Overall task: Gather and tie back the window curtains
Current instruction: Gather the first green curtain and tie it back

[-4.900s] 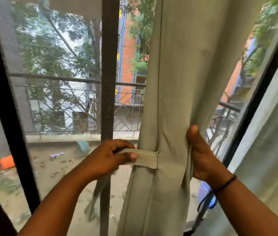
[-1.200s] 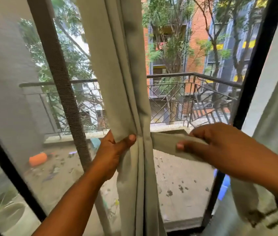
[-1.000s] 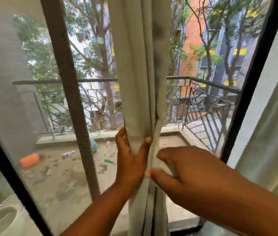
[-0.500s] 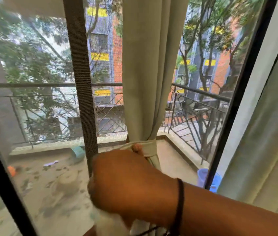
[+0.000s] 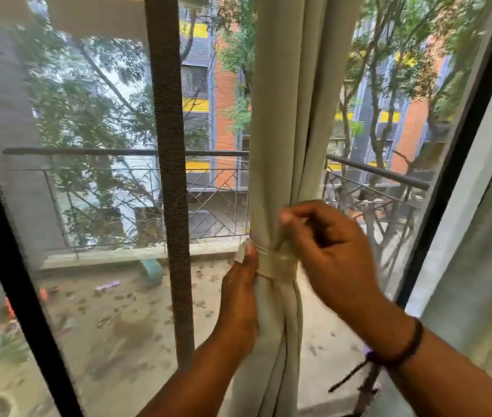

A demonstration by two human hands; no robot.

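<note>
Between left hand (image 5: 240, 284) and right hand (image 5: 329, 251), both pinching the beige fabric tie-back (image 5: 274, 264), the gathered beige curtain (image 5: 286, 130) could spill if either slackens.

The balcony floor (image 5: 124, 323) is the only carrying level in view, seen through the window screen. It is bare concrete, stained and strewn with small dark scraps. At 9 o'clock from the frame centre, near the left window frame, lies an orange object (image 5: 10, 305), blurred. A teal curved object (image 5: 151, 270) rests at the foot of the balcony ledge, just left of the central screen bar. A small pale scrap (image 5: 107, 286) lies at its 8 o'clock.
</note>
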